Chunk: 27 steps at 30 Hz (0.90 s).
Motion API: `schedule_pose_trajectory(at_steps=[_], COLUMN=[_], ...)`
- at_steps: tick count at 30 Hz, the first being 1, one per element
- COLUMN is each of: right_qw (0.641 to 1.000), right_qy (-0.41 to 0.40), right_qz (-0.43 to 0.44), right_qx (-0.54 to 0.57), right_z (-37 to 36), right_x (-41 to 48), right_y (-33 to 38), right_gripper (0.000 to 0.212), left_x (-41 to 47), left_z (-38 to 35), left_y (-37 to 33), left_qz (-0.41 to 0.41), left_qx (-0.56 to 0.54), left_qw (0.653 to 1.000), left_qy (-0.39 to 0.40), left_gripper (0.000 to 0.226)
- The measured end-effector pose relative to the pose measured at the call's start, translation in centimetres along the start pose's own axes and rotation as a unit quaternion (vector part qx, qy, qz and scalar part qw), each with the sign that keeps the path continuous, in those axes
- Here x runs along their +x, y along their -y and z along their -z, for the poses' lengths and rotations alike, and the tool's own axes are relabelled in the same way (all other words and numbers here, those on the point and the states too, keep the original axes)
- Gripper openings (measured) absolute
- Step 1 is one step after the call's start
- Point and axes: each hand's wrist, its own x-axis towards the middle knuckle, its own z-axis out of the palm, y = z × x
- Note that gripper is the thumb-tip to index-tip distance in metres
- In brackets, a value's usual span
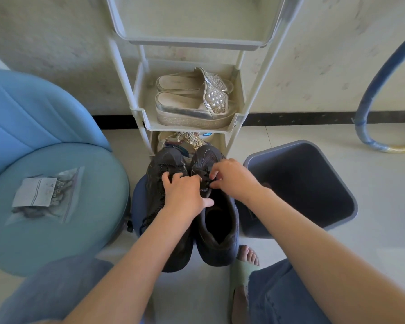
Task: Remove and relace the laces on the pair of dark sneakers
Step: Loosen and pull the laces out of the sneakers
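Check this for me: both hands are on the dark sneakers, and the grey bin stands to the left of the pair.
One thing is wrong: the head view shows the grey bin to the right of the dark sneakers, not the left. The left hand and right hand are on them, as stated.

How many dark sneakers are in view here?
2. The left sneaker lies partly under the left hand. The right sneaker sits beside it, with the right hand pinching its laces. None seems hidden.
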Motion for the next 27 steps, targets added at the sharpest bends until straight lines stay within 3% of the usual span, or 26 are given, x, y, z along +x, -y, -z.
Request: schedule_pose_trajectory(at_steps=[5, 7, 10, 13, 16, 20, 21, 23, 26, 27], right_qw=[0.995, 0.979, 0.920, 0.960, 0.980, 0.979, 0.974, 0.945, 0.843, 0.843], right_qy=[-0.057, -0.087, -0.101, -0.068, -0.013, -0.055, -0.070, -0.117, -0.145, -0.127], right_qz=[-0.076, -0.134, -0.202, -0.092, 0.012, -0.014, -0.024, -0.076, -0.186, -0.186], right_qx=[0.036, 0.129, 0.321, 0.256, 0.200, 0.197, 0.215, 0.297, 0.484, 0.489], right_z=[-0.1, -0.5, -0.9, -1.1, -1.0, -1.0, -1.0, -1.0, -0.4, -0.2], right_x=[0.2, 0.3, 0.6, 0.5, 0.4, 0.9, 0.9, 0.9, 0.8, 0.7], right_y=[-0.3, -1.0, -2.0, -1.9, -1.6, -1.5, -1.4, -1.6, -2.4, -2.6], right_gripper=[0.014, 0.015, 0.018, 0.012, 0.023, 0.001, 0.005, 0.012, 0.010, 0.012], left_x=[0.0, 0.0, -0.1, 0.0, 0.1, 0.0, -0.1, -0.2, -0.2, -0.3], left_z=[-0.2, -0.3, -0.5, -0.6, -0.5, -1.0, -1.0, -1.1, -1.1, -1.3], left_y=[0.0, -0.1, 0.0, 0.2, 0.3, 0.2, 0.2, 0.0, 0.0, 0.0], left_qz=[-0.003, -0.008, -0.022, -0.025, -0.027, -0.036, -0.037, -0.040, -0.040, -0.037], left_qx=[-0.011, -0.006, 0.000, -0.015, -0.029, -0.020, -0.015, -0.009, -0.037, -0.042], left_qw=[1.000, 1.000, 1.000, 0.999, 0.998, 0.997, 0.996, 0.996, 0.996, 0.996], left_qy=[0.011, 0.002, -0.020, -0.031, -0.046, -0.071, -0.076, -0.081, -0.076, -0.075], left_gripper=[0.052, 0.046, 0.040, 0.037, 0.037, 0.033, 0.032, 0.032, 0.034, 0.036])
